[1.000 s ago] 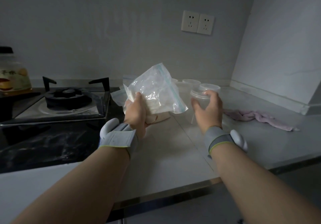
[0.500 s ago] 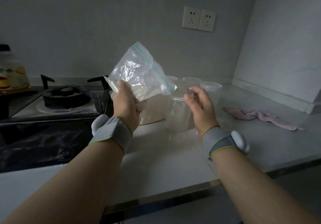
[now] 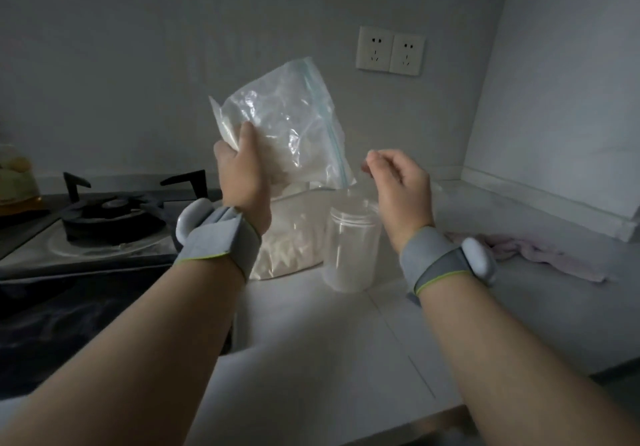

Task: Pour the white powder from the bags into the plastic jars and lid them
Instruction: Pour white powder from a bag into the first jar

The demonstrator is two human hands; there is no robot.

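Note:
My left hand (image 3: 242, 175) grips a clear zip bag (image 3: 291, 127) with white powder in it, raised above the counter with its zip edge tilted down to the right. Below that edge a clear plastic jar (image 3: 349, 248) stands lidless on the counter, a little white powder at its bottom. My right hand (image 3: 398, 186) hovers above the jar, right of the bag's lower corner, fingers curled and thumb and forefinger tips close together. I cannot tell whether they pinch the bag's clear lip. A second, fuller powder bag (image 3: 294, 237) lies behind my left wrist.
A gas stove (image 3: 110, 224) fills the left side, with a bottle (image 3: 17, 182) at the far left. A pink cloth (image 3: 533, 255) lies on the counter at the right. The counter's front edge (image 3: 433, 421) runs close below my arms. Wall sockets (image 3: 389, 50) sit behind.
My right hand set the jar on the counter, let go and rose toward the bag's corner. My left hand lifted the bag higher and tilted its zip edge over the jar.

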